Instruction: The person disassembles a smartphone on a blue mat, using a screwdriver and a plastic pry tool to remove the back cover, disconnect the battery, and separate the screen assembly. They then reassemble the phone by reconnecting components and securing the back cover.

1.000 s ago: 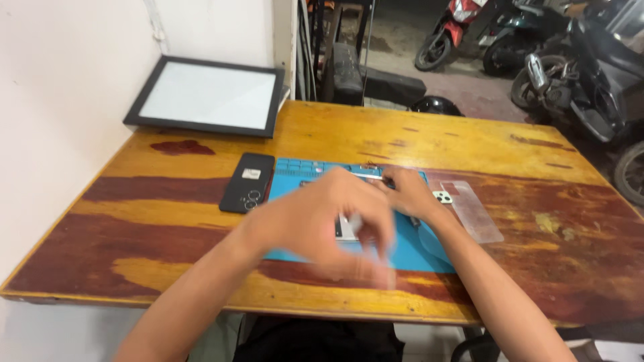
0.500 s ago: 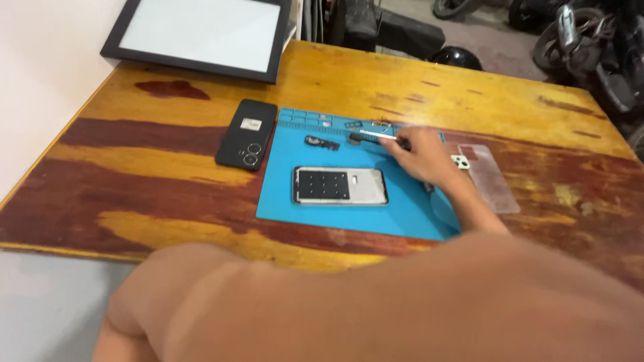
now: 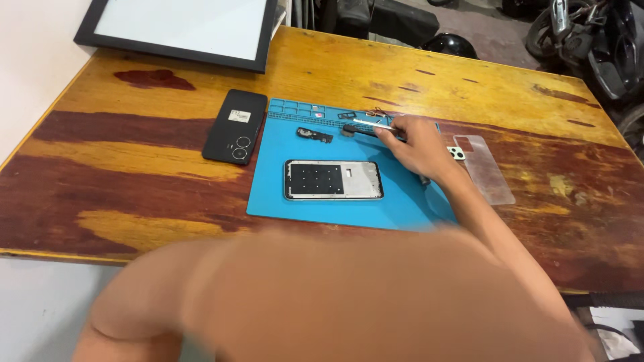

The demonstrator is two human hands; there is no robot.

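An opened phone frame [image 3: 333, 179] lies flat in the middle of a blue work mat [image 3: 282, 198] on a wooden table [image 3: 134, 134]. My right hand [image 3: 414, 146] rests at the mat's far right part, its fingers closed on thin metal tweezers [image 3: 373, 123] that point left toward small black phone parts [image 3: 315, 135]. My left arm [image 3: 335, 295] fills the bottom of the view as a close blur; the left hand itself is not visible.
A black phone back cover [image 3: 235, 126] lies left of the mat. A clear phone case [image 3: 484, 169] and a small camera piece [image 3: 456, 153] lie to the right. A black-framed white panel [image 3: 181, 30] sits at the far left corner. Motorbikes [image 3: 590, 40] stand beyond the table.
My left hand left the mat and its arm swung close under the camera. The view tilted down toward the table. My right hand stayed at the mat's far edge with the tweezers.
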